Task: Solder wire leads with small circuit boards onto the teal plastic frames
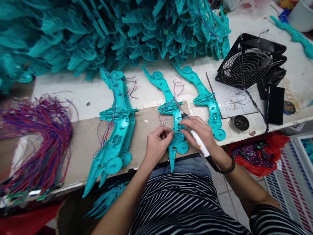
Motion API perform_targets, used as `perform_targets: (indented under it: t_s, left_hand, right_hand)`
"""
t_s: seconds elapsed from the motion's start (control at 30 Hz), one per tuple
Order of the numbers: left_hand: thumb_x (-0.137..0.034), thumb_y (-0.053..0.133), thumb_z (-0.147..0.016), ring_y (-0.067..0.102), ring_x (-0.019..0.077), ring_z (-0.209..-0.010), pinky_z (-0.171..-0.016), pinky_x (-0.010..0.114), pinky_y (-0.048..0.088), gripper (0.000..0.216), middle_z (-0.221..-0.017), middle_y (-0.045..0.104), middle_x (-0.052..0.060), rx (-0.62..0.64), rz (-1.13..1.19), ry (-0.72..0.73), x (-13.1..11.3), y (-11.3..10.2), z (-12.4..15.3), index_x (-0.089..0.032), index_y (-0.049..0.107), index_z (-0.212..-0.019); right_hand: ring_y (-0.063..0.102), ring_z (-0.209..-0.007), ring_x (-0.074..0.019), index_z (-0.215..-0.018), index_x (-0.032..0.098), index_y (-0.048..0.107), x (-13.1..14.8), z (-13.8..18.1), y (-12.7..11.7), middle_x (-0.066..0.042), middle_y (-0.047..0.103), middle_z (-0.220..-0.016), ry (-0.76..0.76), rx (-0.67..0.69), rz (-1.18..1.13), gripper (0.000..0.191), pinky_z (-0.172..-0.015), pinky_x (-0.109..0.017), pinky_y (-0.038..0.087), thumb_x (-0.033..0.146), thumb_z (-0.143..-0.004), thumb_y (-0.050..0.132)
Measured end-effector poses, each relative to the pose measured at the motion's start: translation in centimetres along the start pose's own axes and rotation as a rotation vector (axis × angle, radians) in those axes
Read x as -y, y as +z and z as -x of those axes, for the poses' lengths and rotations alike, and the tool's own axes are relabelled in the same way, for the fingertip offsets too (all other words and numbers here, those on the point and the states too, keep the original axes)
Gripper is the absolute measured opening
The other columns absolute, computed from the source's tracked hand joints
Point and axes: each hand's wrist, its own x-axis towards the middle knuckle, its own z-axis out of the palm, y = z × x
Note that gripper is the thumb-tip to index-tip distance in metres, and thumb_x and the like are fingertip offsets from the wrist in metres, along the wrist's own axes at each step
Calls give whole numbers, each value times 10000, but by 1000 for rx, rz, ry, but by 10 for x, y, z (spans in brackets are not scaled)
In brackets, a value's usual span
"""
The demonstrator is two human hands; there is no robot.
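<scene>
In my right hand (201,132) is a soldering iron (200,143) with a white handle, its metal tip pointing away over a teal plastic shell half (170,94). My left hand (159,143) is closed in a pinch at the lower part of that shell, with thin wires (166,132) at its fingertips. The pinched ends are too small to make out. Red and blue wires (177,88) run along the shell's middle. To the left lie stacked teal shells (119,127) with wires across them. Another teal shell half (204,93) lies to the right.
A huge heap of teal shells (137,29) fills the back. A bundle of red and blue wires (49,130) lies at left. On the right stand a black fan (251,63), a round tin (239,123) and a black box (275,105). A red bag (264,156) sits below the edge.
</scene>
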Motion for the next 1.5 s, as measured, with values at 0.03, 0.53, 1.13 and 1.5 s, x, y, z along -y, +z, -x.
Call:
perform_targets:
  t_s: [0.03, 0.53, 1.13, 1.5]
  left_hand:
    - [-386, 645, -677, 417, 105, -527, -506, 234, 335, 227, -581, 541, -19, 1, 0, 2, 0, 0, 0, -159, 660, -671]
    - [-366, 693, -678, 456, 100, -559, -526, 219, 376, 219, -633, 593, -14, 80, 217, -29, -4, -4, -3, -157, 662, -736]
    - [-306, 679, -682, 469, 117, -574, -563, 244, 391, 145, -630, 615, -2, -7, -17, 35, -9, 13, -26, -165, 675, -649]
    - [-251, 668, -681, 475, 114, -566, -564, 248, 387, 109, -614, 600, -7, -22, -59, 36, -13, 15, -27, -166, 664, -613]
  right_hand:
    - [627, -957, -173, -1122, 200, 624, 0, -3, 6, -54, 720, -990, -1, 17, -9, 213, -856, -337, 547, 157, -918, 578]
    - [628, -906, -158, -1128, 215, 615, -4, -2, 32, -39, 697, -967, 115, 20, -60, 206, -823, -312, 530, 177, -949, 519]
    - [634, -697, -157, -937, 190, 725, 7, 26, -28, -33, 690, -728, 128, -130, -85, 189, -641, -317, 541, 96, -835, 596]
    - [634, -696, -155, -907, 190, 707, 7, 25, -28, -39, 692, -722, 101, -80, -93, 174, -646, -321, 556, 84, -841, 586]
